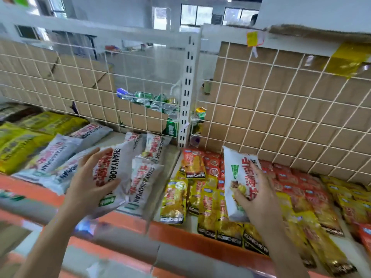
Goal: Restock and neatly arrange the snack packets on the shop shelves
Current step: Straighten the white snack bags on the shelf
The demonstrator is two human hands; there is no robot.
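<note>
**Two white packets held above the shelf**

A white packet [112,177] printed SHANYAOBOPIAN is grasped by the left hand [88,185]; the thumb is pressed across its front and the fingers are wrapped behind its left edge. The packet is held tilted, its top leaning away to the right. Just right of this grip, more white packets [146,173] of the same kind are seen standing loosely and overlapping, some touching the held one. To the left of the grip, further white packets [58,155] are laid flat in a slanted row, and beyond them yellow bags [22,145] are piled.

A second white packet [239,181] is clasped by the right hand [255,195], the fingers closed over its lower right part. It is held nearly upright, its top corner reaching up towards the wire grid [281,109] at the back. Below and to the left of this grip, yellow KONCHEW pouches [174,201] are laid in overlapping rows; behind and to the right of it, red pouches [289,177] are spread, with more yellow ones farther right. Whether the held packet touches the pouches under it cannot be told.

Between the two grips, a white slotted upright [187,93] is seen dividing the shelf bays. An orange shelf edge [180,235] runs beneath both forearms. Behind the grid, brown cardboard [261,93] is visible.
</note>
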